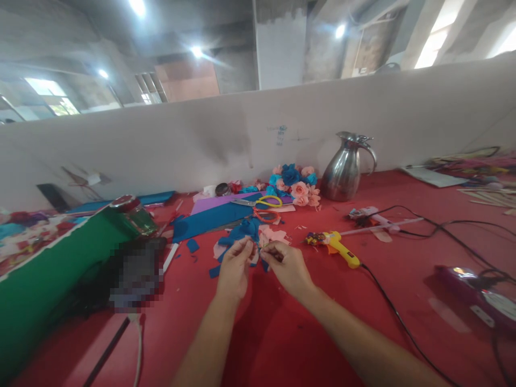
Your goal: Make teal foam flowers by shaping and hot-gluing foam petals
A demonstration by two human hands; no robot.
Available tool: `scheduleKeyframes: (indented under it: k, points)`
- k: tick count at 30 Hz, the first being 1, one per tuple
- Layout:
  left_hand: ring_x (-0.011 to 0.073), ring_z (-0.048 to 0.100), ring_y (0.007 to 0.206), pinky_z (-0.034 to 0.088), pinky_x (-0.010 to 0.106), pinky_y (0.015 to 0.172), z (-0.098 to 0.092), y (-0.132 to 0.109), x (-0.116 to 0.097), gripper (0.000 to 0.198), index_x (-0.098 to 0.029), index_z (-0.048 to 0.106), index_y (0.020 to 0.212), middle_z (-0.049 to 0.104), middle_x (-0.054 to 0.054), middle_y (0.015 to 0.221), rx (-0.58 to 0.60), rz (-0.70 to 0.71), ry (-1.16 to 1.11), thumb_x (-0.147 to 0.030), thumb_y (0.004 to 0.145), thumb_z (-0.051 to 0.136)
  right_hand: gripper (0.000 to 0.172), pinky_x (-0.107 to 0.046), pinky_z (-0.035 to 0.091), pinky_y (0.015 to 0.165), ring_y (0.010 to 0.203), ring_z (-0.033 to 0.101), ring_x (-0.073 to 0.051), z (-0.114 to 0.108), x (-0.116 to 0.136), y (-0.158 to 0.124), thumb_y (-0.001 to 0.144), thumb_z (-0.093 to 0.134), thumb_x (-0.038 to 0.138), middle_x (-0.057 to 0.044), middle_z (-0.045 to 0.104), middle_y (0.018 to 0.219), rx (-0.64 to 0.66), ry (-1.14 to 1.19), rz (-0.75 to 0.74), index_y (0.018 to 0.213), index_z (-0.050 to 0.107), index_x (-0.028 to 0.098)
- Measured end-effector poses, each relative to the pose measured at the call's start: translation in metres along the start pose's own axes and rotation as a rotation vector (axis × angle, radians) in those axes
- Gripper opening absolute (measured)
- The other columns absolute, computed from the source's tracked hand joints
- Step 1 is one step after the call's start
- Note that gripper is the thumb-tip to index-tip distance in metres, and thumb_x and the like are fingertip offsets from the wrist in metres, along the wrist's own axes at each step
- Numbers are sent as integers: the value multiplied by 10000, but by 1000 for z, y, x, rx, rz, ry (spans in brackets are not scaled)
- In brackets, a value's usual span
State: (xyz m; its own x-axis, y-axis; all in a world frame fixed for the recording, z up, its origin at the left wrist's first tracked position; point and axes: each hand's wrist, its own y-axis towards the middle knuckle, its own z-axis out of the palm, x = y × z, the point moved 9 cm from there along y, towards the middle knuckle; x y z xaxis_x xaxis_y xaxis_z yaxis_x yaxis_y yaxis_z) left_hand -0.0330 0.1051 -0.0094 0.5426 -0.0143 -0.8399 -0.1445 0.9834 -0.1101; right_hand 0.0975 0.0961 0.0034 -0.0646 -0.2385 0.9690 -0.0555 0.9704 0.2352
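My left hand (237, 264) is closed in a pinch, thumb and fingertips together. Facing it, my right hand (289, 266) also pinches, its fingertips almost meeting the left ones. A small thin piece seems to lie between them, too small to make out. Just beyond the fingertips are blue crepe paper pieces (244, 230) and pink paper petals (274, 235), partly hidden by my hands. Yellow-handled scissors (269, 201) and a red-orange pair of handles (266, 216) lie behind them, near a long blue paper strip (201, 221).
A yellow glue gun (342, 251) with a black cord lies to the right, near a pink glue gun (382, 221). Behind stand a metal jug (344, 169) and paper flowers (299, 185). At left are a lidded jar (135, 216) and a green-sided box (76, 279).
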Motion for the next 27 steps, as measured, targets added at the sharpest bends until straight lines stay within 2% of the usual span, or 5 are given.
scheduleKeyframes:
  k: [8,13,17,22,27]
  points:
    - [125,592,657,446,256,688,2,2,3,257,-159,692,630,647,-2,634,55,1,115,-247,449,851,78,-223,447,494,460,547,-113,-1,-1,1,762,577,248,17,629,589,21,-50,-7,749,627,189]
    - [124,570,651,433,241,656,2,2,-2,165,-153,689,637,624,-6,630,117,91,271,-242,552,800,82,-214,435,473,469,544,-116,0,0,1,757,578,237,13,638,588,18,-76,-19,734,641,189]
    - [122,578,667,436,238,662,3,2,-7,172,-158,638,616,632,-8,644,102,133,227,-240,581,784,126,-231,457,526,522,585,-129,-8,7,6,766,579,263,-2,687,689,49,-143,-37,800,680,197]
    - [107,586,667,443,236,678,-6,6,-13,208,-162,667,702,664,2,698,-18,156,141,-214,548,797,141,-248,448,593,623,633,-160,-46,14,19,792,560,243,-5,705,710,-31,-447,-15,764,696,219]
    - [89,543,614,419,222,622,-6,6,-19,163,-166,658,705,615,-22,653,0,234,211,-215,597,771,91,-267,431,619,748,652,-204,-31,6,12,725,657,201,-38,714,843,138,-856,31,772,716,251]
